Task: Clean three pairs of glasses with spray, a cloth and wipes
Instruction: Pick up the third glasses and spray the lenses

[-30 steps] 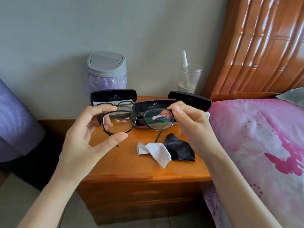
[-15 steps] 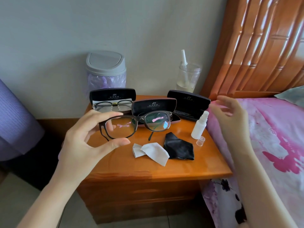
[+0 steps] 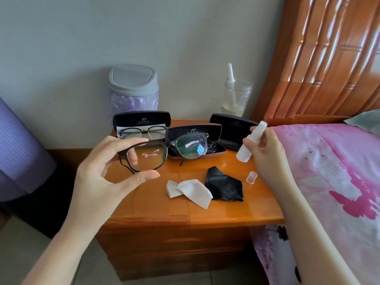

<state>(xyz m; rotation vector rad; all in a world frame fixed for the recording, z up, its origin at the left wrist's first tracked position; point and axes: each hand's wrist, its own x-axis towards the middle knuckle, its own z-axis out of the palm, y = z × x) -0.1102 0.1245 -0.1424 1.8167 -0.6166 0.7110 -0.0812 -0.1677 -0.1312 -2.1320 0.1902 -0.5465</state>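
My left hand (image 3: 98, 177) pinches a pair of dark-framed glasses (image 3: 164, 153) by the left lens rim, held up over the wooden nightstand (image 3: 185, 212). My right hand (image 3: 265, 155) grips a small white spray bottle (image 3: 249, 144), lifted and tilted, nozzle up. Its clear cap (image 3: 251, 177) stands on the nightstand. A white wipe (image 3: 191, 192) and a black cloth (image 3: 224, 187) lie side by side in the middle. A thin-framed pair (image 3: 141, 132) rests in the open left case (image 3: 141, 120). Another pair (image 3: 211, 146) lies in the middle case (image 3: 194, 130), mostly hidden.
A third open black case (image 3: 230, 130) sits at the back right. Behind stand a lidded grey bin (image 3: 133, 87) and a clear jar (image 3: 236, 97) with a white nozzle. A pink-covered bed (image 3: 333, 182) and its wooden headboard (image 3: 329, 58) border the right side.
My right hand let go of the glasses, moved right and picked the spray bottle up off the nightstand. My left hand lowered the glasses slightly and still holds them.
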